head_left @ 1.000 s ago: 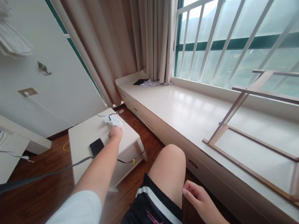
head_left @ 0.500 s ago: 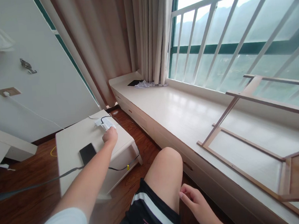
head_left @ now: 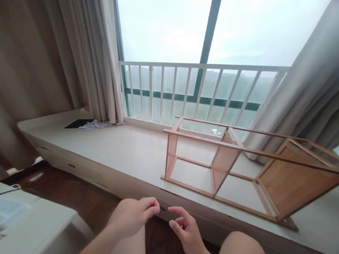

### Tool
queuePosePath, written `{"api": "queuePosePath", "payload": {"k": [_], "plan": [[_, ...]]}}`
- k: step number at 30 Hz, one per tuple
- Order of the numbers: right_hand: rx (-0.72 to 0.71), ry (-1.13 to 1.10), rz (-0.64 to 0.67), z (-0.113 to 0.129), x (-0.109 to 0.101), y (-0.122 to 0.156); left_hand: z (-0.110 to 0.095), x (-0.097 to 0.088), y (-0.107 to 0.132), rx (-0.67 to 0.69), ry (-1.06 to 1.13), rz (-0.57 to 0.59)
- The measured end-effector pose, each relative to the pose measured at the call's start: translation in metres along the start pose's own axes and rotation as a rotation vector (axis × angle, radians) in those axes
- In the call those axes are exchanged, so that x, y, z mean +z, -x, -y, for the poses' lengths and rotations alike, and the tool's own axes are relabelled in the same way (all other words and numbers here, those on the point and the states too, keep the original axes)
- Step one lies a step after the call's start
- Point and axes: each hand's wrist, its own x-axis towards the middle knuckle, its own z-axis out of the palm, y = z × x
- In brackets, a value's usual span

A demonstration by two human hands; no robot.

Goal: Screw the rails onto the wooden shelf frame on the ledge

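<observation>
My left hand [head_left: 134, 217] hovers in front of me over the floor, fingers pressed together in a pinch; what it holds, if anything, is too small to make out. My right hand [head_left: 185, 229] floats just to its right, a few centimetres apart, fingers loosely spread and holding nothing. Beyond both hands a light wooden rack [head_left: 227, 157] lies tipped on its side on the white window seat [head_left: 124, 150]. My bare knee [head_left: 240, 248] shows at the bottom edge.
A white bedside table [head_left: 33, 231] with a cable stands at the lower left on dark wood floor [head_left: 75, 193]. Curtains [head_left: 93, 58] hang at the left and right of the window. A white railing [head_left: 196, 89] backs the seat. A black flat object [head_left: 77, 123] and crumpled white material [head_left: 94, 125] lie in the seat's far corner.
The view has swung right, from the bedside table towards the window. My left hand has left the white plug on the table and come back beside my right hand.
</observation>
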Motion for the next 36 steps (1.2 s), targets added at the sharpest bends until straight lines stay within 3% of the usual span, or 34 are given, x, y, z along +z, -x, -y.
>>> {"api": "queuePosePath", "payload": {"k": [4,10,17,22,26,28,30,31,34,36], "plan": [[-0.067,0.123,-0.110,0.030,-0.033,0.018,-0.037,0.041,-0.022,0.061,0.224,0.322],[-0.137,0.369,-0.290,0.058,-0.066,0.034,-0.064,0.060,-0.048,0.119,0.317,0.494],[-0.153,0.614,-0.297,0.081,-0.084,0.016,-0.062,0.061,-0.081,0.119,0.440,0.609],[-0.121,0.664,-0.207,0.097,-0.090,-0.017,-0.058,0.051,-0.106,0.166,0.578,0.646],[-0.132,0.711,-0.141,0.121,-0.090,-0.051,-0.050,0.034,-0.124,0.268,0.689,0.606],[-0.175,0.770,-0.132,0.143,-0.089,-0.070,-0.042,0.023,-0.135,0.321,0.790,0.559],[-0.277,0.836,-0.136,0.174,-0.088,-0.092,-0.032,0.012,-0.147,0.367,0.863,0.403],[-0.323,0.868,-0.129,0.192,-0.086,-0.103,-0.027,0.007,-0.153,0.390,0.864,0.246],[-0.480,0.951,-0.178,0.242,-0.080,-0.143,-0.010,-0.006,-0.172,0.444,0.686,-0.374],[-0.537,1.011,-0.193,0.266,-0.075,-0.172,-0.002,-0.010,-0.183,0.461,0.528,-0.617]]}}
